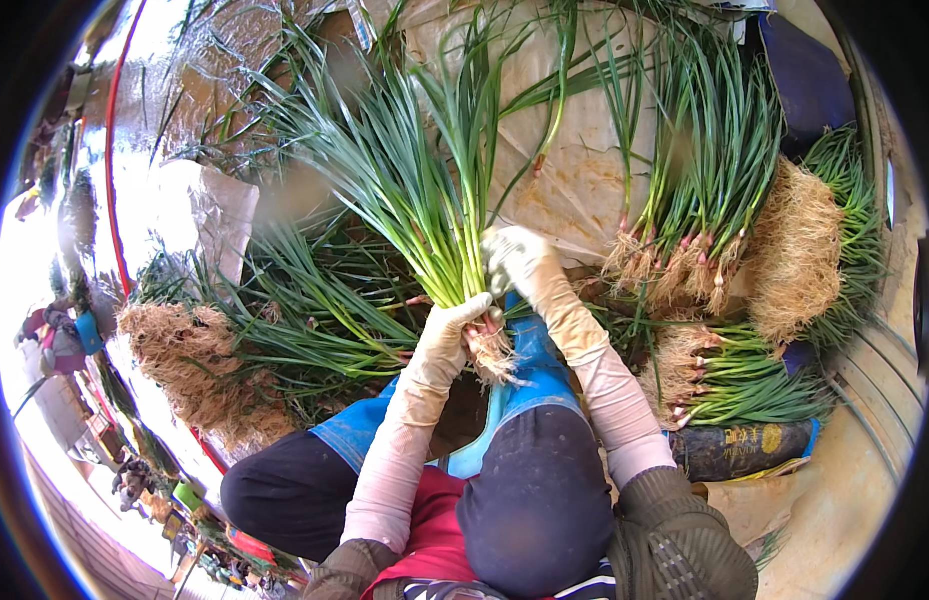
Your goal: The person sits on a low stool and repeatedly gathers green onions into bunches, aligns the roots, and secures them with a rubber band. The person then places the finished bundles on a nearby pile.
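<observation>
A bunch of green garlic (453, 247) stands before me, its long flat leaves fanning up and away. My left hand (453, 326), in a pale glove, is shut around the stems just above the roots. Pale, stringy roots (490, 352) hang below that fist, over the blue boots. My right hand (517, 259), gloved too and blurred, is at the right side of the stems. Its fingertips are partly hidden, so I cannot tell whether it grips a stalk.
Loose green garlic (337, 307) lies left, beside a root-heavy pile (201, 367). Rooted bunches (697, 217) lie on a pale sheet (577, 187) at right. A stacked bundle (798, 247) and another bunch (727, 375), above a dark printed sack (742, 450), are farther right. People (59, 337) are at far left.
</observation>
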A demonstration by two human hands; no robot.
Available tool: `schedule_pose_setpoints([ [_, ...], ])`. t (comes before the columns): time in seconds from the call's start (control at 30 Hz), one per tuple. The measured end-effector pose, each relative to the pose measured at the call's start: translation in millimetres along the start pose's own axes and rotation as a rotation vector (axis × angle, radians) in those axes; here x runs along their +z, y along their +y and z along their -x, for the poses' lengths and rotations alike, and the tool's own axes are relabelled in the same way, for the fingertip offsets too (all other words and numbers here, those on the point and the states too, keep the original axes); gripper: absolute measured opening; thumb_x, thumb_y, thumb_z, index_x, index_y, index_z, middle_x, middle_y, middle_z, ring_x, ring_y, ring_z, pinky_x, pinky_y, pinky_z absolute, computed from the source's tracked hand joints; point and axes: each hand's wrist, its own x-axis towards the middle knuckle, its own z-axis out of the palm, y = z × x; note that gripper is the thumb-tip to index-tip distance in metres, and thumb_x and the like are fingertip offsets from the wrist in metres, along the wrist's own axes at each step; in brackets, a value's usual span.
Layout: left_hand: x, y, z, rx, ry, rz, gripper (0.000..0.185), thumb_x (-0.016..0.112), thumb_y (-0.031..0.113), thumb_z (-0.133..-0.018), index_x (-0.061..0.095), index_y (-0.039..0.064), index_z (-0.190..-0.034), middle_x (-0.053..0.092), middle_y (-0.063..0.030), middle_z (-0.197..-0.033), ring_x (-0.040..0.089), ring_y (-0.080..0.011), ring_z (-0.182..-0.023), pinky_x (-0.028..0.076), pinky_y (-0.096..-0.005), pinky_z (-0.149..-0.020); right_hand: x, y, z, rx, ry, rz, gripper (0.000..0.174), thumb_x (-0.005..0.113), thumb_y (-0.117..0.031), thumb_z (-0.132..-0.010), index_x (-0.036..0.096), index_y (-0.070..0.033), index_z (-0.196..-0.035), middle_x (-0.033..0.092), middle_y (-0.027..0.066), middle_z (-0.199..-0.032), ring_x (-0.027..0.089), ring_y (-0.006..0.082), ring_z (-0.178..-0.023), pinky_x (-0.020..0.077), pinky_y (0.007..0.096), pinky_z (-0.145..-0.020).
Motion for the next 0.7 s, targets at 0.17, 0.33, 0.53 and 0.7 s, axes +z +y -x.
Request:
schedule_pose_setpoints([
  [0.17, -6.0, 4.8, 12.8, -0.105, -0.039, 0.182, 0.048, 0.068, 0.009, -0.085, 0.050, 0.005, -0.129, 0.066, -0.0102, -0.100, 0.060, -0.0201, -0.077, 0.053, -0.0408, -0.079, -4.2, 25.0, -30.2, 0.353, 0.047, -0.627, 0.045, 0.062, -0.045, -0.093, 0.066, -0.002, -0.106, 0.066, 0.0090, -0.091, 0.064, 0.0168, -0.086, 0.0526, 0.0319, -0.075],
  [0.33, -1.6, 3.3, 12.2, -0.068, -0.001, 0.194, 0.049, 0.068, 0.010, -0.085, 0.051, 0.008, -0.131, 0.066, -0.0085, -0.102, 0.060, -0.0203, -0.078, 0.052, -0.0412, -0.079, 27.6, 45.7, -43.5, 0.257, 0.081, -0.957, 0.025, 0.059, -0.029, -0.095, 0.060, -0.006, -0.105, 0.059, -0.0005, -0.077, 0.056, 0.0126, -0.068, 0.0470, 0.0303, -0.061],
  [0.53, 4.4, 69.7, 30.1, -0.016, 0.017, 0.071, 0.048, 0.065, 0.012, -0.087, 0.050, 0.008, -0.132, 0.064, -0.0066, -0.093, 0.059, -0.0171, -0.081, 0.052, -0.0378, -0.078, 6.8, 38.8, 19.1, 0.084, -0.504, -0.044, 0.020, 0.056, -0.025, -0.094, 0.065, -0.009, -0.087, 0.059, 0.0045, -0.070, 0.057, 0.0153, -0.066, 0.0469, 0.0319, -0.062],
  [0.7, 1.5, 128.2, 42.4, 0.361, -0.081, 0.262, 0.048, 0.063, 0.017, -0.091, 0.048, 0.006, -0.135, 0.064, -0.0042, -0.098, 0.060, -0.0159, -0.080, 0.053, -0.0405, -0.090, -51.1, 4.0, 9.5, -0.485, 0.109, 1.007, 0.029, 0.067, -0.036, -0.085, 0.065, -0.007, -0.083, 0.064, 0.0158, -0.081, 0.062, 0.0337, -0.078, 0.0485, 0.0438, -0.070],
])
